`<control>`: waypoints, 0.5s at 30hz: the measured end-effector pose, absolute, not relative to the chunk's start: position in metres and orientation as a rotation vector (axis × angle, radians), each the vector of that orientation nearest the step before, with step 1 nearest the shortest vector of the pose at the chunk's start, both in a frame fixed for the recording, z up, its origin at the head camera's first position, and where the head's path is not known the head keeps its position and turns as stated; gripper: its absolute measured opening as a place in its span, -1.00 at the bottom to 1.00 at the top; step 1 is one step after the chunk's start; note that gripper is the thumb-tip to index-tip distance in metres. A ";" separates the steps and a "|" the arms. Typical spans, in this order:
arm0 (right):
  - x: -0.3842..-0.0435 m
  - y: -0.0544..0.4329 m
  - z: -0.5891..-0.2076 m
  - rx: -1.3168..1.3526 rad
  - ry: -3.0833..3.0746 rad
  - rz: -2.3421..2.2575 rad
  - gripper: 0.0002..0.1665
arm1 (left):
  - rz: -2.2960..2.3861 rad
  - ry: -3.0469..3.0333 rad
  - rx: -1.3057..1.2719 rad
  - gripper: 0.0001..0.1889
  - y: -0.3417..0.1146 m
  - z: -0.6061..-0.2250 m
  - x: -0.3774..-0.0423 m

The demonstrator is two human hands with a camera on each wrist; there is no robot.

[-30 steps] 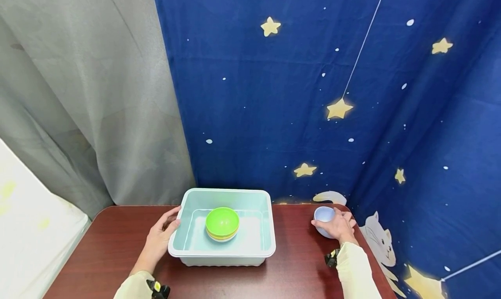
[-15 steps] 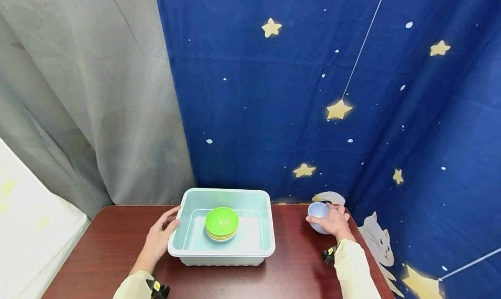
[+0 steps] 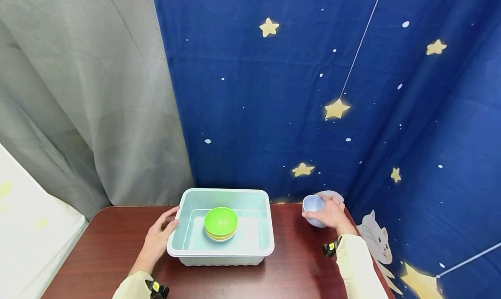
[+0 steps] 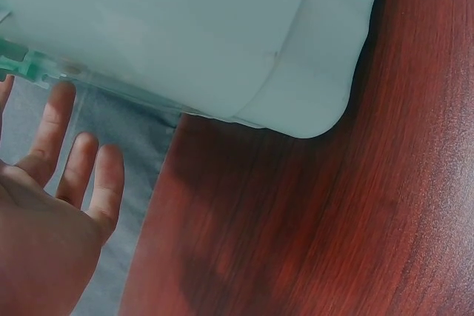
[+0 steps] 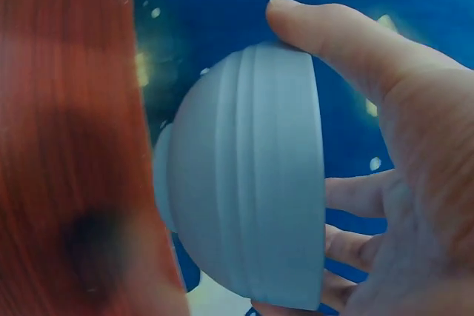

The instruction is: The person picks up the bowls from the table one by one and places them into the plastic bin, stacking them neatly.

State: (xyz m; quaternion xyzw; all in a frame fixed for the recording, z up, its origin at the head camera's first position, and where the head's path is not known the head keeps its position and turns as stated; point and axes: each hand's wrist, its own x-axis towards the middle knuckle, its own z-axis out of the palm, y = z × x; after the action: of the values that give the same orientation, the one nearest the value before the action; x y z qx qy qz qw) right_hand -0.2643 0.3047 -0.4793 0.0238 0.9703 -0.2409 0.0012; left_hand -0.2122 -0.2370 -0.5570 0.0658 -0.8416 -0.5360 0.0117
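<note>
My right hand [image 3: 332, 212] grips a light blue bowl [image 3: 312, 203], thumb on one side of the rim and fingers on the other. The right wrist view shows the bowl [image 5: 255, 175] with its ridged wall and small foot just off the tabletop. My left hand [image 3: 158, 236] rests against the left rim of a pale mint plastic tub [image 3: 220, 253]. The left wrist view shows my left fingers [image 4: 52, 123] fairly straight, reaching the underside of that rim. Inside the tub sits a stack of bowls, a green bowl [image 3: 221, 222] on top with yellow and white edges below.
The dark red wooden table [image 3: 289, 273] ends just behind the tub. A blue starry curtain [image 3: 250, 94] and a grey curtain [image 3: 98, 94] hang behind it. White cloth [image 3: 35, 238] lies at the far left.
My right hand has lifted the blue bowl up from the table and moved it a little left. The left hand and the tub stay in place.
</note>
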 end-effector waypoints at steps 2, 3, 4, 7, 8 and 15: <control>-0.264 0.303 -0.473 0.022 3.049 -0.752 0.26 | -1.669 -2.624 0.208 -0.45 -0.237 -0.557 -0.212; -0.263 0.302 -0.470 0.002 3.048 -0.748 0.25 | -1.669 -2.623 0.209 -0.45 -0.237 -0.558 -0.212; -0.262 0.302 -0.467 -0.015 3.046 -0.740 0.25 | -1.673 -2.621 0.207 -0.45 -0.237 -0.558 -0.212; -0.260 0.300 -0.457 -0.059 3.031 -0.735 0.25 | -1.674 -2.616 0.199 -0.45 -0.236 -0.557 -0.211; -0.259 0.299 -0.454 -0.069 3.027 -0.730 0.25 | -1.675 -2.617 0.197 -0.45 -0.236 -0.558 -0.211; -0.257 0.294 -0.433 -0.132 3.027 -0.696 0.23 | -1.653 -2.602 0.186 -0.46 -0.235 -0.556 -0.209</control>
State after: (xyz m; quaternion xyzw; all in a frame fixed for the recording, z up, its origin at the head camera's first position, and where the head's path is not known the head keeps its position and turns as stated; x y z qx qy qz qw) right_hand -0.2573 0.2942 -0.4327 -0.0426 0.9735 -0.2240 0.0165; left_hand -0.2090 -0.2348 -0.5559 0.0602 -0.8422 -0.5351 0.0265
